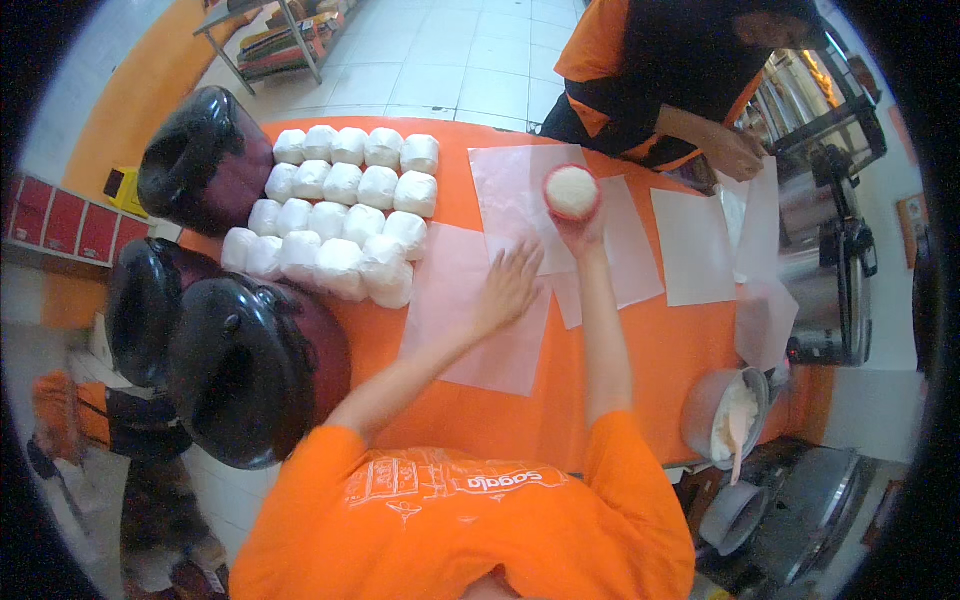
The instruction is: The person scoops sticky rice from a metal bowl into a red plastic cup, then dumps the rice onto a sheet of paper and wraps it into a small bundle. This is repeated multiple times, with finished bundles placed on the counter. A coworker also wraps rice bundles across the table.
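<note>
My right hand (583, 229) is closed around a small red bowl (572, 193) filled with what looks like white rice, above overlapping sheets of pale wrapping paper (517, 172). To its left, my left hand (514, 285) lies flat with fingers spread on the edge of a sheet (480, 337). Rows of white paper-wrapped bundles (341, 225) stand at the left of the orange tabletop (540, 427). More paper sheets (694, 247) lie to the right. At the right edge is a metal pot (709, 409) of rice with a pale paddle (736, 431) in it.
Large dark lidded containers (240, 367) stand along the table's left side, another (202, 165) behind them. Across the table at the right, a co-worker's hands (739, 154) are by some paper. Large metal cookers (817, 285) stand at the far right, and a smaller pot (735, 517) is below the rice pot.
</note>
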`<state>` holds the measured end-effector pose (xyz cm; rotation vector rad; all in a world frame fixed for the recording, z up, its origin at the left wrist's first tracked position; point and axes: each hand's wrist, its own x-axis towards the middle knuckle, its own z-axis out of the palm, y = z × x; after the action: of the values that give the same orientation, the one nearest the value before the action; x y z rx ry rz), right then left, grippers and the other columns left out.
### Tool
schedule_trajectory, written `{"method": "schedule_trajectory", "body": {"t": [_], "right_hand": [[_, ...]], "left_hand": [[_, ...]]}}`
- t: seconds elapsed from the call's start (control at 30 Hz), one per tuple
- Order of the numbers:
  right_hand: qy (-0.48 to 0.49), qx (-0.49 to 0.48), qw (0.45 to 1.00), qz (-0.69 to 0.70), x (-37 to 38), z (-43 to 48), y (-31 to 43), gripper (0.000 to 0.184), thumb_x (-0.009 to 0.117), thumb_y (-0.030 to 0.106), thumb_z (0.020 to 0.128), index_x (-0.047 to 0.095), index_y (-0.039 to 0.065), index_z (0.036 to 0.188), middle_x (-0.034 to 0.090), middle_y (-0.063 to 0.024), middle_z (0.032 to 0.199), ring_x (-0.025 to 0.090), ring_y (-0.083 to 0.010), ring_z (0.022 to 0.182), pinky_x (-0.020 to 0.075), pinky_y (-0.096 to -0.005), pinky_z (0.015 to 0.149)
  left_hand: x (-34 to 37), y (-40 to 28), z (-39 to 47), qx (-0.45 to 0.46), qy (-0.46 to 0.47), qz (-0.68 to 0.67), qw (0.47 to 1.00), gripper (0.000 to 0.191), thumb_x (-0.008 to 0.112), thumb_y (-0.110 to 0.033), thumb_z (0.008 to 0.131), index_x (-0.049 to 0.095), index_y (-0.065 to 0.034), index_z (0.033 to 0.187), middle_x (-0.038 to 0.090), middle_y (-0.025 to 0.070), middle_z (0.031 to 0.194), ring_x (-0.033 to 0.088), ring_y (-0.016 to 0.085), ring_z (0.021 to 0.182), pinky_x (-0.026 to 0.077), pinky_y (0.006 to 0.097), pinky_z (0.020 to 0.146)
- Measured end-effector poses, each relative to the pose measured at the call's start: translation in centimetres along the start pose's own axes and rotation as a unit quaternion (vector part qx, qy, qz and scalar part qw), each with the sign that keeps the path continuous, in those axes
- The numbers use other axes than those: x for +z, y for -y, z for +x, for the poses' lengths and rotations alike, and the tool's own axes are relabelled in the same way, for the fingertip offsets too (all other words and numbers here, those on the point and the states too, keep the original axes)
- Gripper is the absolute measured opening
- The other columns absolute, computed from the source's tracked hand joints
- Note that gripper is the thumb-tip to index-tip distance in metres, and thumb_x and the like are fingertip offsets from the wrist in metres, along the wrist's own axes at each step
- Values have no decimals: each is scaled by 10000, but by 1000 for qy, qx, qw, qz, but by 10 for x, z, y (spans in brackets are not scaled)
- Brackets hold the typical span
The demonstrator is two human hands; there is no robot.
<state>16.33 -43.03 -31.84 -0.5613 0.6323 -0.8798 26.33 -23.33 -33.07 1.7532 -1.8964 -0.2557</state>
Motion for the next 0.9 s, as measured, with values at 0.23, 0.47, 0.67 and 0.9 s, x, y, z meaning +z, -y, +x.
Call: {"method": "schedule_trajectory", "body": {"t": [0.23,0.47,0.67,0.9], "right_hand": [[-226,-216,932,182,-110,-93,26,686,593,648,720,556,227,1259,549,-33,1294,530,-294,1147,446,-554,922],[-268,-258,905,204,-124,-184,-16,695,553,655,746,550,208,1279,548,-76,1304,531,-324,1165,417,-567,1012],[-356,-275,864,226,-106,-257,-47,667,489,651,792,551,195,1274,551,-84,1310,556,-319,1145,469,-524,963],[-396,-278,837,255,-99,-269,-54,646,485,640,802,562,182,1250,575,-82,1268,575,-290,1115,499,-463,916]], "left_hand": [[13,80,79,-8,59,156,986,617,467,-449,945,327,-157,1470,388,39,1492,338,218,1392,242,628,1099],[-10,123,105,56,95,209,972,666,586,-404,888,328,-194,1464,393,-6,1487,354,182,1382,276,606,1100],[-11,90,72,56,25,134,989,609,593,-298,896,362,-134,1436,357,54,1502,307,260,1403,262,562,1121],[-22,27,-86,113,91,87,986,623,518,-433,918,359,-174,1461,253,61,1562,180,270,1457,159,548,1156]]}}
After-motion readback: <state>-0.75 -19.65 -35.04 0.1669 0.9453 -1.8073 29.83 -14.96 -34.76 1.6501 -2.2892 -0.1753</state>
